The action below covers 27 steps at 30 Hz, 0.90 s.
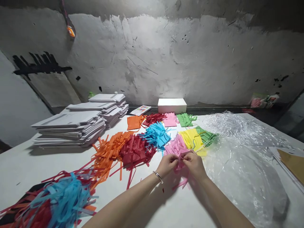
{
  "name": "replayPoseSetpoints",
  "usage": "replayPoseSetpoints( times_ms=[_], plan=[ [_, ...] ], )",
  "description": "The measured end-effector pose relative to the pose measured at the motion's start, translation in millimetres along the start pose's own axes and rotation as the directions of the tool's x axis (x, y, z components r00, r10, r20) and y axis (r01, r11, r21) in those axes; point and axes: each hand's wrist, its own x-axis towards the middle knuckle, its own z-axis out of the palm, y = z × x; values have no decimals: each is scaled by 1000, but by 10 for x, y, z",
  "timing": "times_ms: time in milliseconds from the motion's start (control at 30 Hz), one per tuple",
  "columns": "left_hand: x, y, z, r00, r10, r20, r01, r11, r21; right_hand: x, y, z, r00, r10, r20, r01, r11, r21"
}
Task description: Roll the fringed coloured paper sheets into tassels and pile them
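My left hand (167,164) and my right hand (195,164) meet at the middle of the white table (28,164), both pinched on a bundle of pink paper strips (180,164) whose loose ends hang down toward me. A thin bracelet circles my left wrist. Just beyond my hands lie piles of cut paper strips: pink (176,145), yellow (192,138), green (206,136), blue (156,135), dark red (134,151) and orange (108,155).
Stacks of flat white cardboard (71,126) stand at the left. A white box (172,105) sits at the back by the wall. Clear plastic film (239,152) covers the right side. A tangled heap of blue and red strips (57,199) lies near left.
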Motion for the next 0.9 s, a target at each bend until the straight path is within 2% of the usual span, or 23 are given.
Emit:
replayPoseSetpoints(
  times_ms=[333,533,900],
  plan=[
    [54,17,23,1000,21,-22,-19,998,61,25,-77,19,1000,2,9,-1,1000,-5],
    [70,-25,31,1000,-15,1,14,1000,9,21,-68,25,999,4,54,-4,1000,-6],
    [98,-81,51,997,-32,66,37,997,-75,44,37,37,999,21,46,-21,1000,-10]
  ],
)
